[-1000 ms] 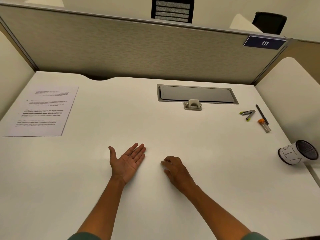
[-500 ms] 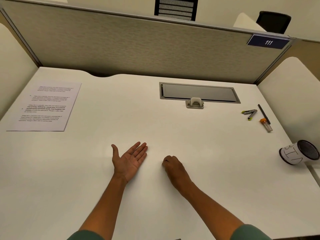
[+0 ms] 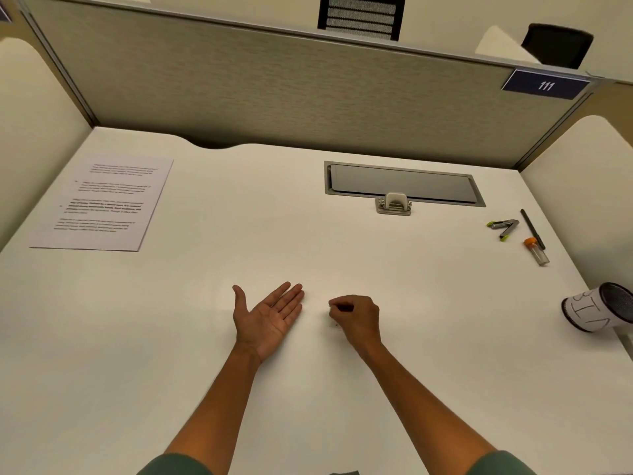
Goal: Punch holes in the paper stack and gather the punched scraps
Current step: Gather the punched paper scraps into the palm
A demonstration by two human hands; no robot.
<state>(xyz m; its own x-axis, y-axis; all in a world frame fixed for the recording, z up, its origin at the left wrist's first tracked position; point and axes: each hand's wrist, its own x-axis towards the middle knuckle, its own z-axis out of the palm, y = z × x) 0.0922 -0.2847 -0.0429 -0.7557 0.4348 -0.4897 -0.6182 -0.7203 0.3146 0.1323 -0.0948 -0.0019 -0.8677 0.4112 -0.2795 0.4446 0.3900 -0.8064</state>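
The printed paper stack [image 3: 102, 204] lies flat at the far left of the white desk [image 3: 342, 255]. A small beige hole punch [image 3: 394, 204] stands at the front edge of the grey cable hatch [image 3: 404, 183]. My left hand [image 3: 269, 315] rests palm up on the desk, fingers spread, with nothing visible in it. Just to its right, my right hand [image 3: 356, 318] is curled, thumb and fingertips pinched together just above the desk. Whether a scrap sits between them is too small to tell. A tiny dark speck [image 3: 334, 325] lies on the desk beside that hand.
At the right, a staple remover with green tips [image 3: 503, 228], a black pen [image 3: 532, 229] and a small orange-capped vial [image 3: 537, 252] lie together. A paper-wrapped cup [image 3: 596, 311] lies on its side at the right edge. Partition walls close off the back and sides.
My right hand's fingers have drawn together from lying flat on the desk into a pinch. My left hand has stayed palm up in the same spot.
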